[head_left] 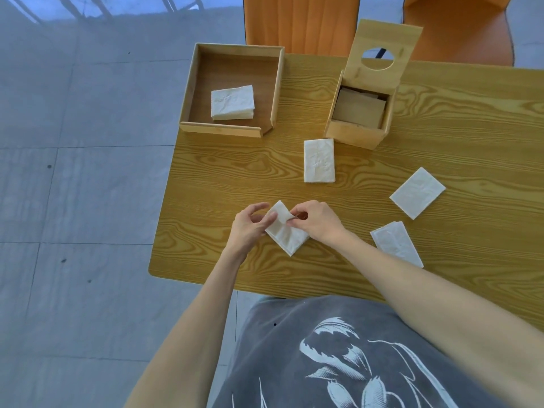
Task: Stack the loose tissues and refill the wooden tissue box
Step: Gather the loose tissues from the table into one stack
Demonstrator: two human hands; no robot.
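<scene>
A folded white tissue (284,231) is held between both hands near the table's front left. My left hand (250,223) pinches its left edge; my right hand (316,220) pinches its upper right corner. Three more folded tissues lie loose: one (319,160) in front of the box, one (417,192) to the right, one (396,244) beside my right forearm. The wooden tissue box (353,134) stands at the back with its lid (379,51) swung up; tissues show inside it. A small stack of tissues (232,103) lies in the wooden tray (220,129).
The wooden table (223,178) ends at its left edge just beyond the tray, with grey floor tiles (73,172) past it. Two orange chairs (300,22) stand behind the table's far side.
</scene>
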